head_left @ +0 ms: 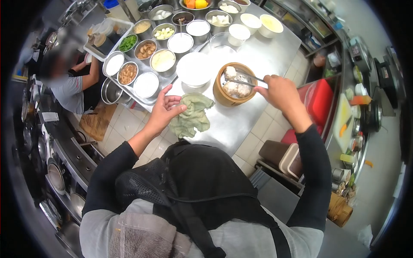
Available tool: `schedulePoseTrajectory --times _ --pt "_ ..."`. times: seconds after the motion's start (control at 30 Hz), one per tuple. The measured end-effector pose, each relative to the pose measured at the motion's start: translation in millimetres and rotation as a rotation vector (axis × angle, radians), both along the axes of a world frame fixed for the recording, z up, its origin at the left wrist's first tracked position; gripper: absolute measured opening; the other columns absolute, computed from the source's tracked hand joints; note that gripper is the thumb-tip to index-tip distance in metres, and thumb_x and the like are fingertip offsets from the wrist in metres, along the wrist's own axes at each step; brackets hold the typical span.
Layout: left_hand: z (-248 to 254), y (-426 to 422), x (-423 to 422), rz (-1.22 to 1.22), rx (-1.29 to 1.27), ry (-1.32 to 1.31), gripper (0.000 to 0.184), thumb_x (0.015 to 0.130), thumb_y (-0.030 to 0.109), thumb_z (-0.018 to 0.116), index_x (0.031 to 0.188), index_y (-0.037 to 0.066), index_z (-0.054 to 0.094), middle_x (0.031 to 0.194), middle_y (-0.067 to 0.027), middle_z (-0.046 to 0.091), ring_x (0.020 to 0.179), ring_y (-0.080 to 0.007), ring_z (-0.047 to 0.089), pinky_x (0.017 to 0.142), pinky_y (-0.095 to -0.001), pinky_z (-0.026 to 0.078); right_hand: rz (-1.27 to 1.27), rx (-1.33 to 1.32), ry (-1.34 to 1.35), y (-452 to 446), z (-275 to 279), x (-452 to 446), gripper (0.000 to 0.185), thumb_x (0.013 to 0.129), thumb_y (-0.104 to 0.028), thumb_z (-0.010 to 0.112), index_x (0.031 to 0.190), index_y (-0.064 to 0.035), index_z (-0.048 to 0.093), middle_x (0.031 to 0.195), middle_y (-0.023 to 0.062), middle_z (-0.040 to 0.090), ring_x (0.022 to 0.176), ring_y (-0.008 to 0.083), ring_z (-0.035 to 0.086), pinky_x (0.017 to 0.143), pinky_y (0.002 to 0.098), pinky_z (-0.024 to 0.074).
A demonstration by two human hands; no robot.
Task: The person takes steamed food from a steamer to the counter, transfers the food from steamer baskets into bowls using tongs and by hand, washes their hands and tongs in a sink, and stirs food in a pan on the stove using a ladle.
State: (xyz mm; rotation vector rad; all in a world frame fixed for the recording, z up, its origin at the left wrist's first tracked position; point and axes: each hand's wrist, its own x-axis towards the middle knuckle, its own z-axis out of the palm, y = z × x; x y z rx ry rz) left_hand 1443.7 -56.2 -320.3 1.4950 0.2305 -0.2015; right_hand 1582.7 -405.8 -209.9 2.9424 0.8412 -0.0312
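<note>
My right hand (277,92) is closed on metal tongs (258,78), whose tips reach into a round bamboo steamer (220,95). Inside the steamer are pale lumpy food pieces (234,89); the tong tips lie across them, and whether they grip a piece is too small to tell. Beside a crumpled green cloth (193,116) at the front of the metal table, my left hand (167,105) has its fingers apart, its thumb at the cloth's edge. A large white bowl (192,71) sits between the steamer and the ingredient bowls.
Several bowls of ingredients, one with chopped greens (128,43), line the left and back of the metal table (275,56). Another person (69,86) is at the left. A red bin (316,103) stands right of the table, beside a counter with a cutting board (343,122).
</note>
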Motion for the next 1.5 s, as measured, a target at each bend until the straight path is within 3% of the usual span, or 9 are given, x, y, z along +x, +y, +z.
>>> schedulePoseTrajectory --times 0.43,0.57,0.67,0.77,0.97,1.13,1.2,1.4,1.5 --pt "-18.1 3.6 -11.5 0.005 -0.049 0.005 0.093 0.084 0.016 0.08 0.152 0.003 0.019 0.125 -0.018 0.054 0.113 -0.0211 0.055 0.097 -0.0332 0.047 -0.088 0.248 0.292 -23.3 -6.6 20.0 0.035 0.092 -0.035 0.066 0.094 -0.0005 0.07 0.071 0.0193 0.063 0.067 0.0362 0.059 0.066 0.0427 0.0466" --pt "-17.3 4.3 -12.2 0.002 -0.024 -0.004 0.092 0.084 0.018 0.08 0.152 0.003 0.02 0.126 -0.0184 0.054 0.113 -0.0208 0.054 0.097 -0.0332 0.047 -0.034 0.255 0.259 -28.9 -8.5 21.7 0.043 0.092 -0.047 0.064 0.091 -0.0041 0.072 0.073 0.0183 0.066 0.071 0.0389 0.062 0.068 0.0458 0.0486" --pt "-19.7 5.9 -13.7 -0.008 0.019 -0.037 0.091 0.084 0.017 0.08 0.152 0.003 0.021 0.124 -0.0174 0.054 0.111 -0.0197 0.055 0.096 -0.032 0.048 0.076 0.316 0.145 -39.5 -3.3 25.7 0.048 0.094 -0.049 0.061 0.09 -0.0026 0.072 0.065 0.0142 0.062 0.058 0.031 0.06 0.059 0.0414 0.048" --pt "-16.2 5.7 -11.8 -0.005 -0.028 -0.006 0.086 0.085 0.015 0.079 0.151 0.002 0.025 0.121 -0.0152 0.055 0.11 -0.0183 0.055 0.094 -0.0305 0.048 -0.458 0.38 0.771 -43.9 18.4 32.9 0.061 0.099 -0.056 0.049 0.09 0.0003 0.072 0.057 -0.0015 0.05 0.047 0.0083 0.046 0.045 0.0263 0.0369" --pt "-1.0 -6.9 3.2 -0.091 -0.112 0.006 0.079 0.086 0.011 0.077 0.149 0.001 0.03 0.12 -0.0131 0.055 0.108 -0.0172 0.056 0.093 -0.03 0.049 -0.44 0.449 0.893 -11.2 15.6 41.1 0.061 0.096 -0.059 0.053 0.093 -0.0015 0.073 0.058 -0.0025 0.049 0.046 0.0068 0.043 0.04 0.0235 0.0296" --pt "-2.7 -8.3 4.7 -0.082 -0.081 -0.02 0.08 0.086 0.01 0.076 0.149 0.0 0.028 0.121 -0.0138 0.055 0.109 -0.0174 0.056 0.094 -0.0304 0.049 -0.386 0.395 0.838 -10.2 -17.8 54.1 0.055 0.094 -0.054 0.061 0.096 -0.0011 0.073 0.062 -0.0018 0.052 0.05 0.0087 0.045 0.044 0.0245 0.0351" --pt "-4.3 -5.5 1.6 -0.069 -0.076 -0.01 0.081 0.086 0.01 0.076 0.15 0.0 0.027 0.121 -0.0139 0.055 0.109 -0.0172 0.056 0.094 -0.0304 0.049 -0.146 0.405 0.639 -15.8 -30.0 55.6 0.057 0.09 -0.058 0.062 0.094 -0.0029 0.074 0.064 0.0054 0.06 0.058 0.0163 0.056 0.055 0.0324 0.0478" --pt "-15.5 1.8 -6.7 -0.025 -0.069 0.013 0.082 0.086 0.011 0.076 0.15 0.0 0.026 0.121 -0.0138 0.055 0.107 -0.0168 0.056 0.094 -0.0302 0.048 0.159 0.44 0.098 -22.7 -28.5 33.9 0.039 0.089 -0.043 0.07 0.098 -0.0058 0.075 0.072 0.0126 0.065 0.062 0.0235 0.058 0.062 0.0335 0.0485" --pt "-14.4 1.8 -6.7 -0.017 -0.08 0.004 0.082 0.086 0.01 0.076 0.15 0.0 0.026 0.12 -0.0138 0.055 0.107 -0.0168 0.056 0.094 -0.03 0.048 -0.033 0.576 0.289 -29.9 -26.4 29.3 0.035 0.091 -0.038 0.07 0.097 -0.0032 0.074 0.071 0.0066 0.065 0.062 0.0176 0.057 0.06 0.0307 0.0474"
